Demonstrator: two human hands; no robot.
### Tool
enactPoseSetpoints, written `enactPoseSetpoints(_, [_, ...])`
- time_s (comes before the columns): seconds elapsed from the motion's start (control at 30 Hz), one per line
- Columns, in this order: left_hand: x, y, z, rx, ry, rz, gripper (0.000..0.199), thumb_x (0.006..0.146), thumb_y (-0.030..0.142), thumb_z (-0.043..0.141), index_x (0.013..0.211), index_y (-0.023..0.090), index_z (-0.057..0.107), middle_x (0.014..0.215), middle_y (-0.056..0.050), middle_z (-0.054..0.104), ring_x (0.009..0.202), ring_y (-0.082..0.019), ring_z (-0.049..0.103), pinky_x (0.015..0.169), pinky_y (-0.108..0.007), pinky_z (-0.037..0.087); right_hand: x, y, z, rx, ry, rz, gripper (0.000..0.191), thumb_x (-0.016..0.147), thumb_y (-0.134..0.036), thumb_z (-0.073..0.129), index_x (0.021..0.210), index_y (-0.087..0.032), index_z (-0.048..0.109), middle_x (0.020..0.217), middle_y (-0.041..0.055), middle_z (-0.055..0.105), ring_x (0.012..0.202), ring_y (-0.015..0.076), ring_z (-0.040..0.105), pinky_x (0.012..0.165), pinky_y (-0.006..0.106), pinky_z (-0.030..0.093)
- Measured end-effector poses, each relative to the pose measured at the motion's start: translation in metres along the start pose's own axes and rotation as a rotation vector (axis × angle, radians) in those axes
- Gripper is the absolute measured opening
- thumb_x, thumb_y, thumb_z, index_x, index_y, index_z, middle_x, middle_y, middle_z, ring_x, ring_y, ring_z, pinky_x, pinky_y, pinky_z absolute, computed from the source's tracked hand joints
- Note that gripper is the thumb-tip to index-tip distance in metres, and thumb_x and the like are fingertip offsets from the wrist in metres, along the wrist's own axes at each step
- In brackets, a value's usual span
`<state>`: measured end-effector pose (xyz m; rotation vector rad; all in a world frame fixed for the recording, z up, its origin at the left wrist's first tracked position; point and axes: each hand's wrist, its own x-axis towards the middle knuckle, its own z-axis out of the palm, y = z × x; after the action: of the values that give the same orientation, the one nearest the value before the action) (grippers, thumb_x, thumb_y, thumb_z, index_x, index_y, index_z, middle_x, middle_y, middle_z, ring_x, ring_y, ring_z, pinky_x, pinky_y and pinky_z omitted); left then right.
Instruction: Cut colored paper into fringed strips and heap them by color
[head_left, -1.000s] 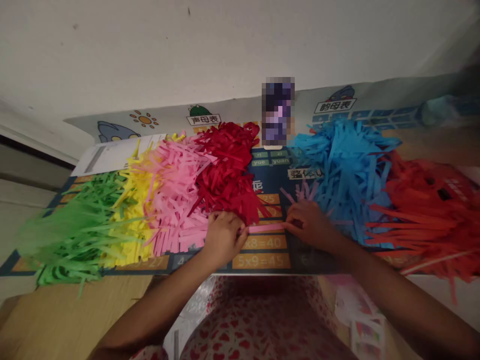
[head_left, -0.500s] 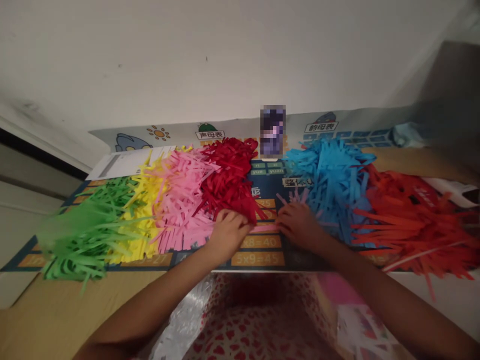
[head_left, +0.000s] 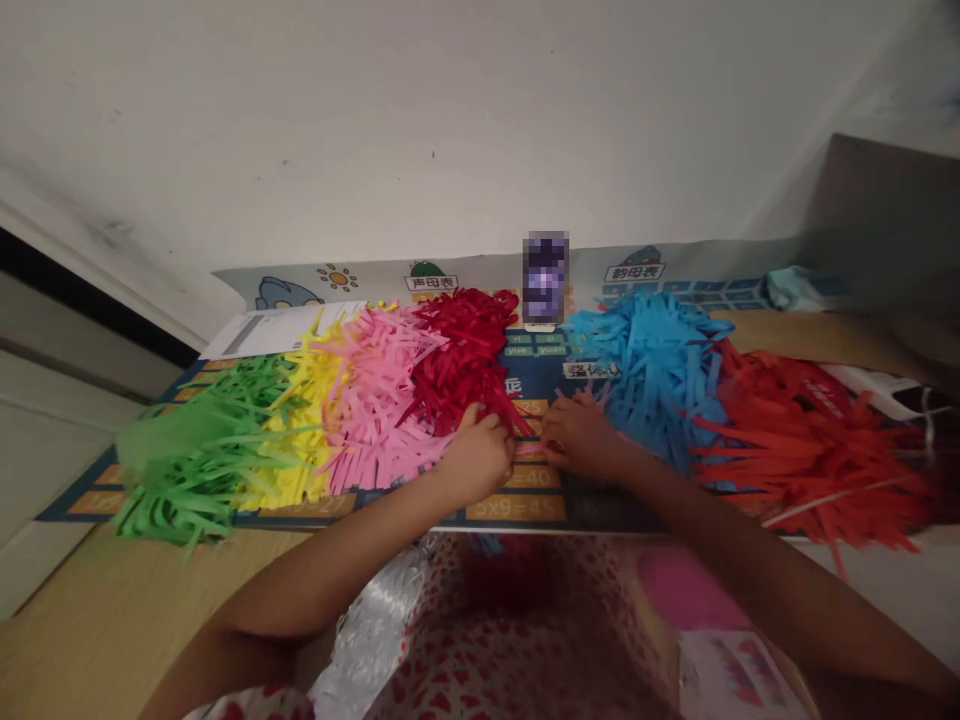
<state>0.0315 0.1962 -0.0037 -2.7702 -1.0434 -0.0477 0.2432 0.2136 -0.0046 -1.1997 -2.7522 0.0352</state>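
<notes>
Nearest the camera, my heart-print garment (head_left: 517, 650) lies below the near edge of the printed mat (head_left: 517, 508), with a crinkled silver plastic sheet (head_left: 369, 640) just to its left (the sheet's full extent is hidden).

Above that edge, both hands rest on the mat. My left hand (head_left: 480, 460) and right hand (head_left: 577, 437) are close together, with their fingers curled into a narrow grip. The pink paper strip (head_left: 529, 450) lies flat on the mat between them, its ends at or under my fingertips. I cannot tell whether either hand is pinching it or only touching it.

The left hand touches the lower fringe of the crimson paper shreds (head_left: 465, 365), which are heaped on the mat beyond it. Continuing leftward along the mat are the pink paper shreds (head_left: 375, 400), yellow paper shreds (head_left: 296, 425) and green paper shreds (head_left: 202, 450), each heap overlapping the next. To the right of the right hand, blue paper shreds (head_left: 645, 385) rest on the mat, and orange-red paper shreds (head_left: 802, 450) spread past the mat's right side.

Beyond the mat's far edge are a white paper sheet (head_left: 281, 330), a pixelated upright object (head_left: 545, 278) and a printed wall chart (head_left: 450, 275), with the white wall (head_left: 450, 130) farthest away.
</notes>
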Motion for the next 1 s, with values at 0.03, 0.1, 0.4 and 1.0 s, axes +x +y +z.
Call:
enactPoseSetpoints(0.03, [0.0, 0.0, 0.0, -0.014, 0.001, -0.02, 0.015, 0.081, 0.028, 0.059, 0.083, 0.016, 0.067, 0.081, -0.009, 0.066, 0.087, -0.026, 0.053, 0.097, -0.054, 0.028, 0.001, 0.002, 0.0, 0.018, -0.008, 0.008, 0.014, 0.083, -0.026, 0.063, 0.072, -0.019, 0.068, 0.086, 0.0047, 0.067, 0.093, 0.0214, 0.052, 0.084, 0.038, 0.027])
enactPoseSetpoints(0.1, [-0.002, -0.001, 0.002, -0.043, 0.008, -0.053, 0.015, 0.079, 0.028, 0.061, 0.085, 0.015, 0.067, 0.083, -0.011, 0.066, 0.088, -0.026, 0.054, 0.095, -0.054, 0.028, 0.001, 0.004, -0.001, 0.047, -0.029, 0.022, 0.015, 0.084, -0.027, 0.063, 0.071, -0.019, 0.067, 0.087, 0.0049, 0.068, 0.094, 0.0216, 0.052, 0.086, 0.038, 0.026])
enactPoseSetpoints(0.4, [-0.009, -0.005, 0.014, -0.114, 0.095, -0.135, 0.012, 0.083, 0.025, 0.057, 0.081, 0.017, 0.065, 0.082, -0.006, 0.067, 0.088, -0.023, 0.056, 0.094, -0.049, 0.03, 0.005, -0.031, 0.016, -0.139, 0.153, -0.147, 0.019, 0.095, -0.024, 0.049, 0.084, -0.017, 0.064, 0.085, 0.0067, 0.064, 0.089, 0.0216, 0.048, 0.082, 0.038, 0.028])
enactPoseSetpoints(1.0, [-0.032, -0.019, 0.018, -0.48, 0.073, -0.361, 0.022, 0.092, 0.035, 0.054, 0.084, 0.021, 0.068, 0.088, -0.004, 0.066, 0.089, -0.02, 0.055, 0.079, -0.036, 0.034, -0.029, 0.026, 0.038, 0.359, 0.181, 0.118, 0.024, 0.091, -0.036, 0.06, 0.077, -0.019, 0.069, 0.085, 0.0045, 0.063, 0.085, 0.0192, 0.054, 0.081, 0.034, 0.036])
